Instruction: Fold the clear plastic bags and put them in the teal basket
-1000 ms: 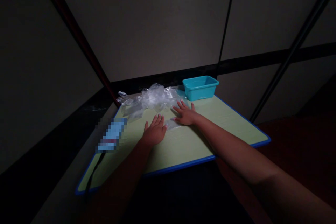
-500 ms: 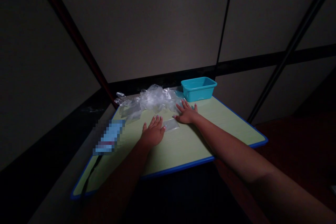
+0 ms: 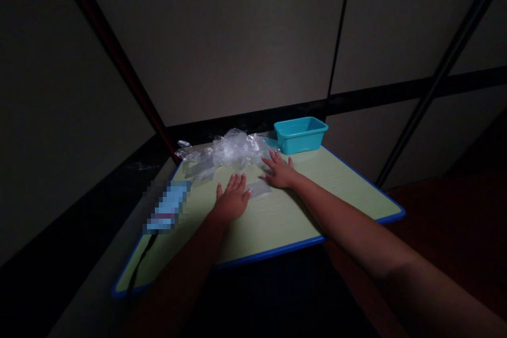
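A small flat clear plastic piece [image 3: 259, 188] lies on the pale green tabletop [image 3: 277, 222] between my two hands. My left hand [image 3: 233, 198] rests open and palm down at its left edge, fingers spread. At its right side is my right hand [image 3: 279, 171], also palm down with the fingers apart, close to the heap of crumpled clear plastic bags [image 3: 237, 149]. Neither hand holds anything. The heap covers the back left part of the table.
A turquoise plastic basket [image 3: 301, 135] stands at the back right. A blurred blue object [image 3: 169, 206] with a dark strap [image 3: 140, 261] lies at the left edge. Dark panelled walls [image 3: 237, 42] rise behind the blue-rimmed table.
My right hand has shifted very slightly left. The view has moved a little; my left hand and the objects look otherwise the same.
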### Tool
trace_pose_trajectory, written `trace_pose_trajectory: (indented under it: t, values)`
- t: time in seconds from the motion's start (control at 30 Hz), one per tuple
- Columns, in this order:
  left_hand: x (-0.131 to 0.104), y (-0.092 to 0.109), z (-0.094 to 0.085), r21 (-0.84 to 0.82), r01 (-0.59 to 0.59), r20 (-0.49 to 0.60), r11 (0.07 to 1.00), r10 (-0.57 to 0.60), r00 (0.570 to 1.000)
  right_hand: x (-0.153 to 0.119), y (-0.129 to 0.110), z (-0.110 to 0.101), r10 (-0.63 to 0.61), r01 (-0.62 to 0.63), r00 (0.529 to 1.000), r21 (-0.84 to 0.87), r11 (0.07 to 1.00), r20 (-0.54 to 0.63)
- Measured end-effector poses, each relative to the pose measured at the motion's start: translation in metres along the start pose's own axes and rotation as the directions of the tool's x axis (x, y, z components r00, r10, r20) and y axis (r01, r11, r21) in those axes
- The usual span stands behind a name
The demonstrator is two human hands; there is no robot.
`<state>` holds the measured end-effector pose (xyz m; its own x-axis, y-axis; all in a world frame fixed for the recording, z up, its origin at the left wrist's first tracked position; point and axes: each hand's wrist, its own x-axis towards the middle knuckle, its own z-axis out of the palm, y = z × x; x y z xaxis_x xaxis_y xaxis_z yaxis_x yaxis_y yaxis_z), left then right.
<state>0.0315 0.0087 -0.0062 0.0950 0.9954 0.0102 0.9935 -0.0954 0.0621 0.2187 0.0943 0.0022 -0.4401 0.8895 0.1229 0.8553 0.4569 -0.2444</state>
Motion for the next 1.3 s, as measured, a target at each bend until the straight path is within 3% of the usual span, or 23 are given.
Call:
trace_pose_trajectory:
  t: [0.17,0.33,0.47,0.63,0.73,0.93,1.17,1.3]
  values:
    - [0.008,-0.013,-0.002,-0.057,0.198,-0.178,0.979,-0.205,0.962,-0.004,-0.001,-0.008,-0.091,0.097,0.982,0.032,0.995,-0.166]
    - [0.012,-0.028,-0.007,-0.079,0.334,-0.271,0.939,-0.343,0.899,-0.004,-0.002,-0.007,-0.119,0.123,0.986,0.028,0.992,-0.12]
    - [0.012,-0.029,-0.006,-0.091,0.364,-0.267,0.927,-0.375,0.888,-0.004,-0.001,-0.003,-0.146,0.149,0.987,0.031,0.988,-0.073]
    - [0.007,-0.017,-0.001,-0.045,0.209,-0.127,0.977,-0.213,0.969,-0.003,-0.002,-0.001,-0.134,0.134,0.99,-0.001,0.991,-0.039]
    - [0.0,-0.007,0.001,-0.023,0.073,-0.05,0.997,-0.075,0.996,-0.003,-0.004,-0.001,-0.124,0.124,0.992,-0.008,0.992,-0.009]
    - [-0.009,0.007,-0.001,0.002,-0.121,0.059,0.993,0.121,0.991,-0.003,-0.006,-0.001,-0.118,0.118,0.993,0.039,0.992,0.02]
    - [-0.008,0.006,0.002,0.006,-0.179,0.068,0.984,0.179,0.982,-0.005,-0.012,-0.004,-0.136,0.129,0.989,0.11,0.986,0.057]
    - [-0.007,0.005,0.004,-0.002,-0.194,0.072,0.981,0.194,0.978,-0.005,-0.011,-0.001,-0.153,0.139,0.987,0.243,0.96,0.039]
